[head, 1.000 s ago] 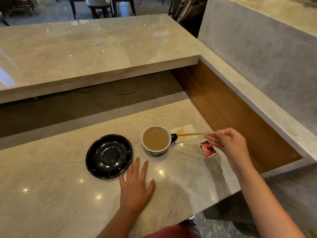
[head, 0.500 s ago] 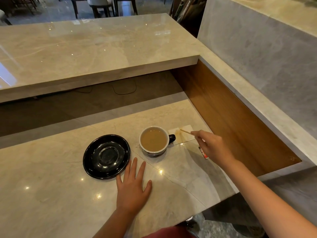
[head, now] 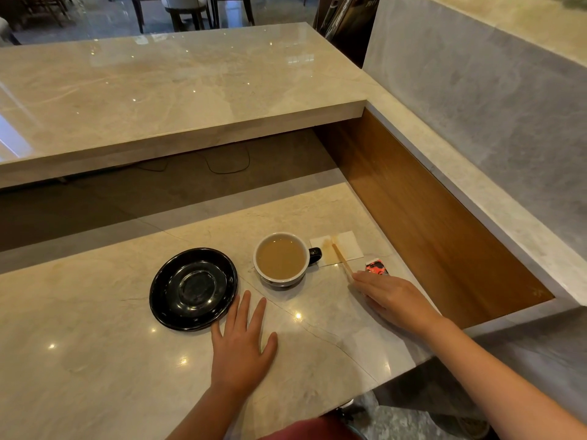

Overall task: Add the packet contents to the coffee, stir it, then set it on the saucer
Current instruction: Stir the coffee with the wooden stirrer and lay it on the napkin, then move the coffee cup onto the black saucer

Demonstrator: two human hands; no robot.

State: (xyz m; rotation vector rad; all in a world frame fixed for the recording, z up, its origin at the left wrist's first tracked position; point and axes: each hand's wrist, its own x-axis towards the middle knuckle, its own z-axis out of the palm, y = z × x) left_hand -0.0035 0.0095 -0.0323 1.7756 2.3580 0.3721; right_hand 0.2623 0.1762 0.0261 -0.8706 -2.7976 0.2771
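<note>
A white cup of milky coffee (head: 281, 258) with a dark handle stands on the marble counter (head: 95, 360). Left of it sits an empty black saucer (head: 193, 289). My left hand (head: 243, 347) lies flat and spread on the counter just below the saucer and cup, holding nothing. My right hand (head: 392, 298) rests low on the counter to the right of the cup, fingers pinched on the near end of a wooden stir stick (head: 341, 260). The stick's far tip lies on a white, coffee-stained napkin (head: 344, 247). A red and black packet (head: 376, 268) lies beside my right hand.
A raised marble bar top (head: 174, 90) overhangs the far side. A wooden panel (head: 428, 217) and a marble ledge (head: 476, 192) wall in the right. The counter's near right edge (head: 397, 373) drops to the floor. Chairs stand far behind the bar.
My right hand has lowered the stir stick from beside the cup down to the counter, its tip now on the napkin. The packet is uncovered again. My left hand has stayed flat.
</note>
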